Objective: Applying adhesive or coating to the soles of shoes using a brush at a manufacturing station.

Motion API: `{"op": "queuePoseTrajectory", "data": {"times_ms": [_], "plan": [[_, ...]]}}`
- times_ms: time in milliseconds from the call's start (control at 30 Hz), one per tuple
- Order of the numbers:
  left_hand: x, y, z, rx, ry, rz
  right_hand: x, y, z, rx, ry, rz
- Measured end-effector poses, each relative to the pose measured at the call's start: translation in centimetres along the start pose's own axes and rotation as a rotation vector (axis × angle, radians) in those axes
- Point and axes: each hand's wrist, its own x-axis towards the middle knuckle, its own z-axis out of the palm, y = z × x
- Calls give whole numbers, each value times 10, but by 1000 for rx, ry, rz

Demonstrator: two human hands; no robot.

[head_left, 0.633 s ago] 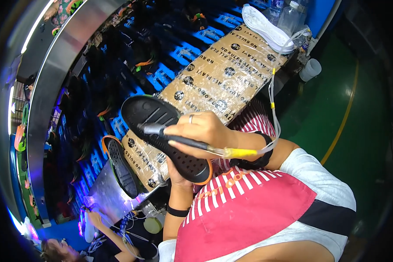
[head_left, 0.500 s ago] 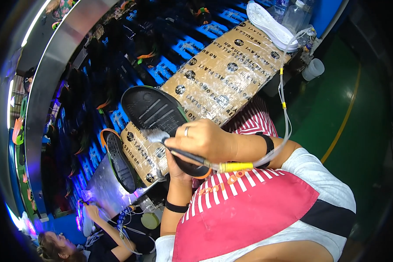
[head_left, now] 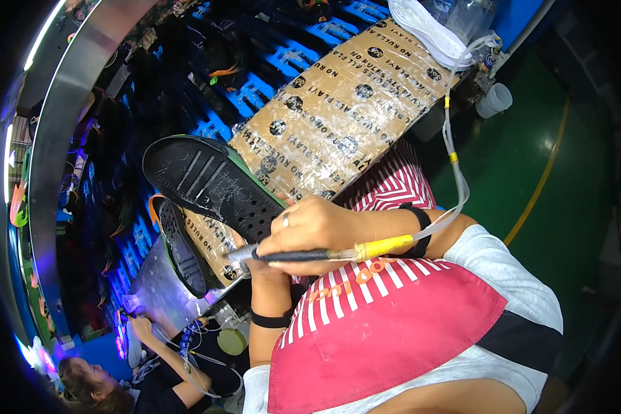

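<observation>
Black shoe sole (head_left: 200, 176) held over the left part of the bench, tread-free face up, toe past the far edge; contact with the bench can't be told. Bench top is cardboard (head_left: 338, 114) under shiny, wrinkled clear film, printed, with whitish smears. Beyond the far edge: dark conveyor with blue slats (head_left: 250, 95), curved metal frame (head_left: 54, 121) further left. Right of the bench: green floor (head_left: 524, 152) with a yellow line, dim room.

Right hand (head_left: 312, 226) pinches a brush (head_left: 290, 256), dark handle, pale bristles near the left thumb. Clear tube (head_left: 460, 186) runs from the brush's yellow sleeve to the bench's right end. Left hand (head_left: 265, 272) grips the heel end, thumb visible, rest mostly hidden.

Second dark sole (head_left: 179, 248), orange at its tip, lies at the left end beside a metal plate (head_left: 160, 293). White sole (head_left: 431, 38) at the far right corner, clear bottles (head_left: 470, 21) just behind; white cup (head_left: 494, 101) off the right end. Co-worker (head_left: 90, 386) lower left, arm toward purple light. Right hand and brush block the heel end.
</observation>
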Motion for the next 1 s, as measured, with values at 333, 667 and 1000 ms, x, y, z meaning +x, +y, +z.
{"op": "queuePoseTrajectory", "data": {"times_ms": [333, 667, 1000], "plan": [[3, 3, -1, -105, -13, 156, -4, 0, 8, 41, -31, 30], [8, 14, -11, -18, -41, 262, -8, -1, 11, 92, -103, 133], [5, 36, -7, 2, -165, 322, -9, 3, 4, 345, -169, 334]]}}
